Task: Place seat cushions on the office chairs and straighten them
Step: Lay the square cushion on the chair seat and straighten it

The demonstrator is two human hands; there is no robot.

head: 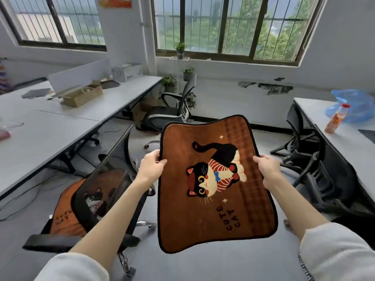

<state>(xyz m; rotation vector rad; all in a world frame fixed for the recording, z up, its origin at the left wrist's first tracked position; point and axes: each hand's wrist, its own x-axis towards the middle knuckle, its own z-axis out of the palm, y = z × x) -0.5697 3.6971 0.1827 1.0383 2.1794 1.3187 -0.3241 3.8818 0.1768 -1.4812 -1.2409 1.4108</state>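
Note:
I hold a brown seat cushion [182,199] with a cat picture and the words "CUTE CAT" flat in the air in front of me. My left hand [152,166] grips its left edge and my right hand [265,169] grips its right edge. A second brown cat cushion [67,211] lies on the seat of the black mesh office chair [113,159] at my lower left. Another black office chair [180,106] stands farther back by the window, its seat bare. A third black chair [316,169] stands at the right, tucked against the right desk.
A long white desk [60,126] with a cardboard box [81,96] runs along the left. Another white desk [345,138] at the right carries a blue plastic bag [353,104] and an orange bottle [335,118]. Potted plants [179,47] stand by the window. Grey floor lies between the chairs.

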